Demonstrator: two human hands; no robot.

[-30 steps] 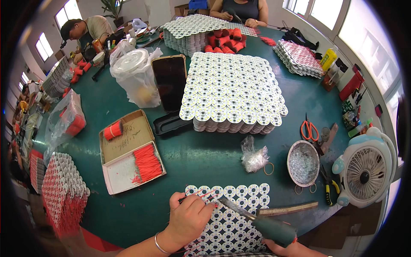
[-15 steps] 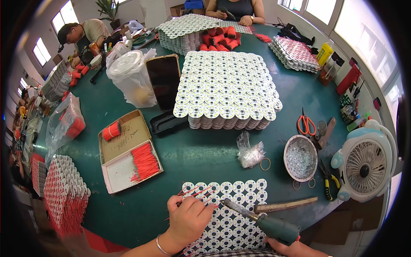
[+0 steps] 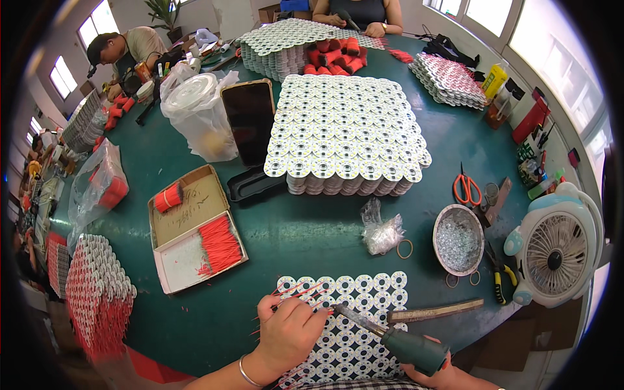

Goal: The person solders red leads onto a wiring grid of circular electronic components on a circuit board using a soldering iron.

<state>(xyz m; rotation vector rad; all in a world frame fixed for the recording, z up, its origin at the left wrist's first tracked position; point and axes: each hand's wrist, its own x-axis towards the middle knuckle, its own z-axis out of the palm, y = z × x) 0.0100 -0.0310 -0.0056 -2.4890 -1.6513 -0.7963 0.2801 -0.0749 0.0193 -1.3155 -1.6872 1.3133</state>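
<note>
A flat panel of joined round white LED boards (image 3: 381, 281) lies in front of me on the table. My left hand (image 3: 289, 333) rests over its left side, fingers closed in a pinch around thin red wires (image 3: 305, 287) that stick out past the knuckles. In my right hand (image 3: 430, 372) is a soldering iron with a green handle (image 3: 415, 350). Its metal tip meets the panel right beside my left fingertips; the exact contact point is too small to make out.
A tall stack of LED panels (image 3: 344, 130) stands behind. At left, a cardboard box (image 3: 166, 263) holds red wires; at right are a bowl of clear bits (image 3: 457, 242), scissors (image 3: 466, 188), pliers (image 3: 499, 279), a fan (image 3: 552, 253) and a wooden strip (image 3: 435, 311). Two co-workers sit farther off.
The soldering iron's handle has shifted slightly left and down, its tip moving a little closer to my left fingertips. My left hand has hardly moved.
</note>
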